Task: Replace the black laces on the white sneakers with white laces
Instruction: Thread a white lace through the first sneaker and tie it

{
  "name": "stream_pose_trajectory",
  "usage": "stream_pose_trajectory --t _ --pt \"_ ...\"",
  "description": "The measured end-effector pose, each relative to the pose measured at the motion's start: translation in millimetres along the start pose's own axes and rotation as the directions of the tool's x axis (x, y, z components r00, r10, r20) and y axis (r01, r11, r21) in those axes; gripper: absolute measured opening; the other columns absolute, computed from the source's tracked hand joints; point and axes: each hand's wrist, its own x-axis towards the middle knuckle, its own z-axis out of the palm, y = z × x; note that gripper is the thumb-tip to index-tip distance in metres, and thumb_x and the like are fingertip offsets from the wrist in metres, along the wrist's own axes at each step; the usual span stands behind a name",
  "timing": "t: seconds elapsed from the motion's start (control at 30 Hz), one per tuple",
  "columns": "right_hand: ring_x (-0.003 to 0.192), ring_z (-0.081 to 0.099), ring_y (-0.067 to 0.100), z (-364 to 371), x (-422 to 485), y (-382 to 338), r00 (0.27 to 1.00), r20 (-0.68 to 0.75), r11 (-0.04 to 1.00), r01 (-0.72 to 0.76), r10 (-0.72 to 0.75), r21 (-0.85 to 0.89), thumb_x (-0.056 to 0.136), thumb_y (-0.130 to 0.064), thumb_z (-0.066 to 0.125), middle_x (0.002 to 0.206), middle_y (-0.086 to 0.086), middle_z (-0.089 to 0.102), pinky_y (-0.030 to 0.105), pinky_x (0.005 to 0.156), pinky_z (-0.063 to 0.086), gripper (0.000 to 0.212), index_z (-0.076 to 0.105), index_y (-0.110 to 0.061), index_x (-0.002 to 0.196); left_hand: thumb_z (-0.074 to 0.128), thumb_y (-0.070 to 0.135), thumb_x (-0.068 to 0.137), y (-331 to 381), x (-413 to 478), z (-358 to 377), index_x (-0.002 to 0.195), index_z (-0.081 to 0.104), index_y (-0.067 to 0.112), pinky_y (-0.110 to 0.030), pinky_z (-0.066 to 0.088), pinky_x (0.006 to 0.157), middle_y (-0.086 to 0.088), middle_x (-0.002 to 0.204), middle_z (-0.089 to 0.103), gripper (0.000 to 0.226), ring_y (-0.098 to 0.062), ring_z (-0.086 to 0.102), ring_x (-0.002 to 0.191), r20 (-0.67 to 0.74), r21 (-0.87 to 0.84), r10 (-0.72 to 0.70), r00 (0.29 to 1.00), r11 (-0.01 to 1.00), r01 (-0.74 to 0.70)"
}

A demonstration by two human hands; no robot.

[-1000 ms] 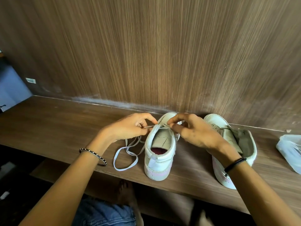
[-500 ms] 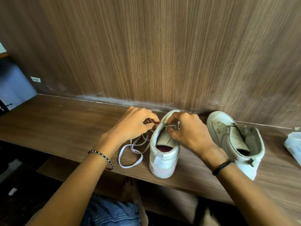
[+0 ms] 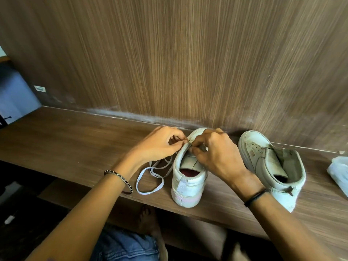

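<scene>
Two white sneakers stand on a wooden shelf, heels toward me. Over the left sneaker (image 3: 188, 178) both hands work at the eyelets. My left hand (image 3: 160, 146) pinches the white lace at the shoe's left upper edge. My right hand (image 3: 214, 153) pinches the lace over the tongue and hides most of the eyelet rows. The loose white lace (image 3: 150, 176) trails in loops on the shelf to the left of this shoe. The right sneaker (image 3: 273, 166) leans beside it with bare eyelets and its tongue pulled back. No black lace is in view.
The wooden shelf (image 3: 66, 144) runs along a wood-grain wall close behind the shoes. A white plastic bag (image 3: 339, 172) lies at the right edge. Below the shelf's front edge I see denim-clad legs and a bare foot.
Both hands have closed in tighter over the left sneaker's eyelets, the right hand now covering the tongue. The view has shifted, so the shoes sit lower and further right.
</scene>
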Motion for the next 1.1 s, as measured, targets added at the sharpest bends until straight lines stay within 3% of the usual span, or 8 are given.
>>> stream_pose_trajectory --t 0.17,0.27,0.37,0.57,0.67,0.87,0.97,1.1 --pt "0.112 0.047 0.017 1.0 7.8 8.3 0.979 0.19 0.972 -0.115 0.076 0.204 0.089 -0.022 0.069 0.102 -0.004 0.053 0.025 0.09 0.038 0.013 0.071 -0.027 0.078 0.064 0.054 0.085 1.6 5.6 0.2 0.101 0.075 0.028 -0.038 0.046 0.106 0.007 0.108 0.074 0.033 -0.015 0.063 0.115 0.181 -0.134 -0.295 0.938 0.938 0.321" --pt "0.115 0.044 0.021 2.1 10.6 8.7 0.962 0.251 0.949 -0.177 0.11 0.26 0.091 -0.027 0.063 0.103 0.004 0.057 0.029 0.093 0.036 0.023 0.073 -0.013 0.076 0.068 0.051 0.085 6.8 9.6 3.5 0.098 0.065 0.019 -0.038 0.051 0.091 0.002 0.094 0.068 0.036 -0.015 0.063 0.093 0.226 -0.261 -0.499 0.836 0.796 0.546" --pt "0.107 0.048 0.025 1.9 12.0 9.2 0.942 0.304 0.937 -0.227 0.142 0.267 0.091 -0.028 0.058 0.091 0.008 0.059 0.034 0.084 0.04 0.032 0.068 -0.007 0.07 0.057 0.041 0.099 24.3 12.3 8.0 0.088 0.055 0.018 -0.033 0.043 0.076 0.001 0.082 0.057 0.025 -0.015 0.053 0.079 0.223 -0.27 -0.56 0.798 0.751 0.602" --pt "0.106 0.066 0.017 -15.4 4.7 13.3 0.941 0.297 0.854 -0.287 0.165 0.435 0.1 -0.023 0.053 0.104 0.006 0.074 0.037 0.097 0.051 0.023 0.075 -0.014 0.097 0.052 0.032 0.104 20.6 9.1 6.2 0.066 0.045 0.019 -0.032 0.028 0.063 0.003 0.066 0.039 0.041 -0.018 0.038 0.068 0.114 -0.058 -0.363 0.925 0.927 0.371" --pt "0.106 0.066 0.012 -14.8 5.3 19.9 0.942 0.261 0.839 -0.311 0.21 0.446 0.096 -0.033 0.054 0.104 -0.003 0.076 0.039 0.103 0.051 0.027 0.077 -0.02 0.098 0.053 0.018 0.104 17.7 -4.7 -4.6 0.1 0.07 0.022 -0.023 0.046 0.089 0.011 0.1 0.069 0.018 -0.007 0.064 0.099 0.102 -0.106 -0.25 0.963 0.96 0.261" --pt "0.102 0.061 0.012 -22.6 2.5 11.1 0.957 0.27 0.91 -0.202 0.105 0.362 0.09 -0.027 0.07 0.105 -0.002 0.068 0.01 0.075 0.046 0.012 0.075 -0.023 0.1 0.07 0.012 0.093 13.4 -16.5 -17.1 0.111 0.074 0.037 -0.01 0.046 0.09 0.025 0.103 0.072 0.031 0.007 0.062 0.104 0.119 -0.033 -0.034 0.992 0.999 0.038" --pt "0.122 0.04 0.015 -17.0 1.3 10.2 0.961 0.262 0.984 -0.123 0.085 0.13 0.084 -0.028 0.075 0.122 -0.007 0.047 0.024 0.092 0.04 0.037 0.064 -0.025 0.119 0.07 0.008 0.092 12.6 -12.0 -12.5 0.112 0.075 0.036 -0.006 0.043 0.087 0.029 0.098 0.07 0.034 0.011 0.061 0.1 0.06 0.089 0.035 0.998 0.995 -0.041" --pt "0.113 0.052 0.017 -15.3 0.2 9.8 0.969 0.204 0.985 -0.155 0.137 0.074 0.08 -0.034 0.08 0.12 -0.007 0.044 0.032 0.09 0.05 0.057 0.055 -0.019 0.129 0.069 0.013 0.095 10.9 -10.3 -14.1 0.113 0.077 0.031 -0.017 0.047 0.094 0.025 0.1 0.072 0.026 0.012 0.062 0.099 0.02 0.165 0.053 0.998 0.985 -0.055"
